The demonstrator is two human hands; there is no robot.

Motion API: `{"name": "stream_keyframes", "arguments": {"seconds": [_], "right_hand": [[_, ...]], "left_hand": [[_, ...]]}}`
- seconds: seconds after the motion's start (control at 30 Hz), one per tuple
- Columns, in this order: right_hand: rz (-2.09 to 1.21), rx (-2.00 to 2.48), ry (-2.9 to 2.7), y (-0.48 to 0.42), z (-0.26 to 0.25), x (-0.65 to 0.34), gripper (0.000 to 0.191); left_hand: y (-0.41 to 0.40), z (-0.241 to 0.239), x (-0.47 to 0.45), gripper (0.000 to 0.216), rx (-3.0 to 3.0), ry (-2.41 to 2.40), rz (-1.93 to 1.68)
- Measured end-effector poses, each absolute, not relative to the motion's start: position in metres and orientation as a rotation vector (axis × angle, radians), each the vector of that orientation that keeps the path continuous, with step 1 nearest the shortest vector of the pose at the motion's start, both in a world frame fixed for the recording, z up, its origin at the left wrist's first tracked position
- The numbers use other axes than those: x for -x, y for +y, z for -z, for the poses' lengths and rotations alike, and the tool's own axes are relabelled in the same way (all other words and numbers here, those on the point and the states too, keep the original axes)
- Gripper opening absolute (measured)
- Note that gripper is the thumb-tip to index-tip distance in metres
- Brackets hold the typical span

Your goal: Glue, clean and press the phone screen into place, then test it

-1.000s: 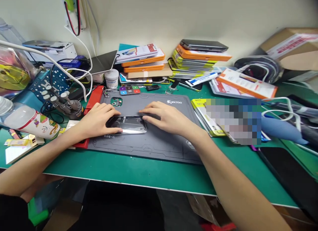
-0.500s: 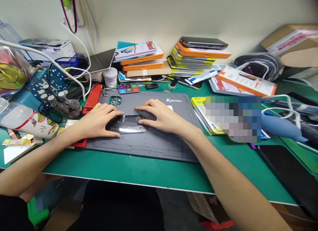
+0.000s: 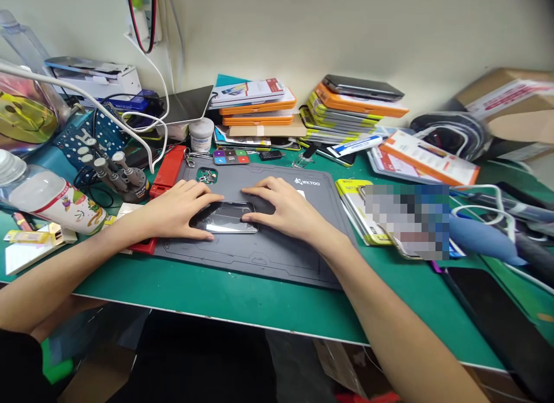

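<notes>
Phone (image 3: 225, 217): dark slab with a glossy glass face that catches pale reflections, rounded corners, thin light rim. It lies flat, face up, long side running left to right, on the grey mat (image 3: 268, 253) on the worktop (image 3: 242, 302), in the mat's left half and nearer its far edge. The left end is hidden under the left hand (image 3: 177, 209), thumb on the near edge and forefinger on the far edge. The right hand (image 3: 285, 209) brackets the right end the same way. Middle of the glass is uncovered.

Phone repair workshop: grey work mat (image 3: 268, 258) lying at 6, phone-part boxes (image 3: 346, 111) stacking at 12, screwdrivers (image 3: 116, 172) standing at 10.
</notes>
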State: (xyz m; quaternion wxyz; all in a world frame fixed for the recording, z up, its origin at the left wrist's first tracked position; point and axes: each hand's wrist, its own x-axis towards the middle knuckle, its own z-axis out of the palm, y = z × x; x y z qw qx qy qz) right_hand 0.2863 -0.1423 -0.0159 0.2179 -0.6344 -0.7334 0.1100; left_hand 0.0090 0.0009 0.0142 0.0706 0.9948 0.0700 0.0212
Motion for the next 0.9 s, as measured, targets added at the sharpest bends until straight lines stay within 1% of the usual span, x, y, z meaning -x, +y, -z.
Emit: {"name": "stream_keyframes", "arguments": {"seconds": [0.2,0.57,0.77,0.83,0.9], "right_hand": [[-0.195,1.798,-2.001,-0.140,0.020,-0.280,0.066],[-0.280,1.764,-2.119,-0.144,0.013,-0.285,0.073],[-0.351,1.762,-2.138,-0.149,0.007,-0.287,0.083],[-0.382,1.757,-2.113,-0.149,0.007,-0.289,0.078],[-0.403,1.740,-2.070,-0.147,0.007,-0.290,0.064]], "left_hand": [[0.000,-0.014,-0.010,0.085,-2.985,0.250,-0.045],[-0.001,-0.014,-0.010,0.085,-2.972,0.285,-0.028],[0.000,-0.012,-0.010,0.086,-2.974,0.289,-0.052],[0.000,-0.012,-0.009,0.085,-2.976,0.280,-0.061],[0.000,-0.012,-0.010,0.085,-2.976,0.279,-0.059]]}}
